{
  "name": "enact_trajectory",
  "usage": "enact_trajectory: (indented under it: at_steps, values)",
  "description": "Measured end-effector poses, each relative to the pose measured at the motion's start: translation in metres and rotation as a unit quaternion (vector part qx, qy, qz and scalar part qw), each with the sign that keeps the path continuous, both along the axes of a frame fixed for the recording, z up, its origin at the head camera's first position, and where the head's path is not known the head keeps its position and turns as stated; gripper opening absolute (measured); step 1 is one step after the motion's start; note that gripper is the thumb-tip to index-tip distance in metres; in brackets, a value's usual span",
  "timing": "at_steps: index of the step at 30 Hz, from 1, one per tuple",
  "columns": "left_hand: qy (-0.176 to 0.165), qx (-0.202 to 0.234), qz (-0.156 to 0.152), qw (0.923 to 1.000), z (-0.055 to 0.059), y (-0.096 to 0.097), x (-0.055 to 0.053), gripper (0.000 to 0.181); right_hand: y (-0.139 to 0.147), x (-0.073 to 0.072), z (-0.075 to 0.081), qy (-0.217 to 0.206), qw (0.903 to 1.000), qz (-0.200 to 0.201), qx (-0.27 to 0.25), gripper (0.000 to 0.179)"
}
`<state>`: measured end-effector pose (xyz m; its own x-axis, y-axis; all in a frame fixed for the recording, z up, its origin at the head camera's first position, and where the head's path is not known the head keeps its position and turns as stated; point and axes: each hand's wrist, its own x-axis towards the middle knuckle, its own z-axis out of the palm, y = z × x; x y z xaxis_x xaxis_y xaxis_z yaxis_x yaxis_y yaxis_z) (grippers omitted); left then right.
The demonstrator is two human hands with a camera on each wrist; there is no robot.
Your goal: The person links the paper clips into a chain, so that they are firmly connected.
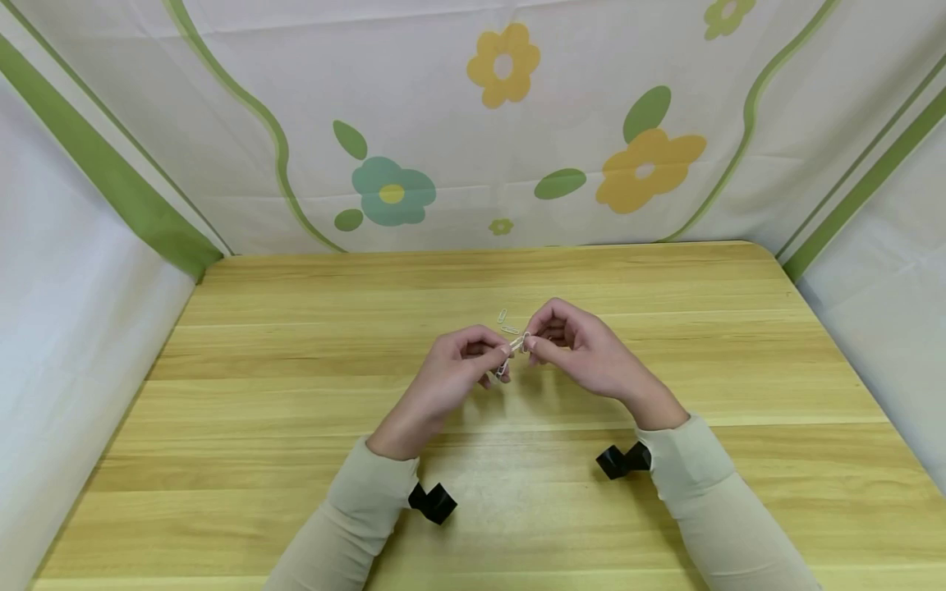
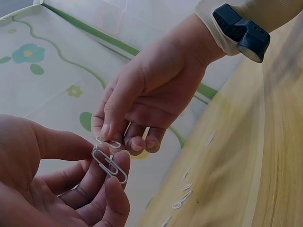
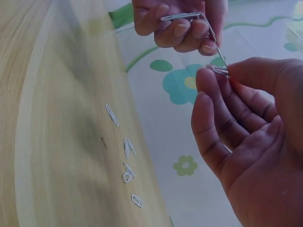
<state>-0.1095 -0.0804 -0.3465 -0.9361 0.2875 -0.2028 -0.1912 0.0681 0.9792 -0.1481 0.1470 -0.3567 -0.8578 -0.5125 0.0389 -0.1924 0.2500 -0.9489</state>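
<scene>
White paper clips (image 2: 110, 164) are between my two hands, held above the table. With thumb and curled fingers, my left hand (image 1: 461, 361) grips part of a short string of them; one clip (image 3: 182, 16) lies along its fingers in the right wrist view. My right hand (image 1: 580, 349) pinches another paper clip (image 3: 219, 70) between thumb and forefinger, at the string's right end. The fingertips of both hands are close together but apart. Whether the pinched clip is hooked through its neighbour is too small to tell.
Several loose white paper clips (image 3: 111, 115) lie on the wooden table (image 1: 259, 410) beyond the hands. A small dark mark or sliver (image 3: 104, 143) shows near them. A white flower-printed cloth (image 1: 443, 98) hangs behind the table's far edge. Black devices (image 1: 436, 502) are strapped to both wrists.
</scene>
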Motion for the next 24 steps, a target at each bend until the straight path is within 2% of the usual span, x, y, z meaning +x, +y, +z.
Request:
enact_trajectory:
  at_steps: [6,12,17,24]
  values:
    - [0.011,-0.010,0.000,0.9999,0.000,-0.002,-0.001,0.014,0.002,0.000,0.001,0.009,0.9996,0.010,0.025,0.010]
    - [-0.002,-0.005,0.022,0.9997,0.000,-0.003,-0.003,0.017,0.005,0.001,0.004,0.025,0.9988,0.017,0.039,0.011]
    - [-0.001,-0.001,0.024,0.9997,-0.002,-0.005,-0.004,0.020,0.009,-0.001,0.005,0.037,0.9991,-0.007,0.021,0.013]
    - [-0.005,-0.003,-0.002,1.0000,-0.006,-0.007,-0.005,0.017,0.012,-0.003,0.007,0.029,0.9982,-0.052,-0.006,0.015]
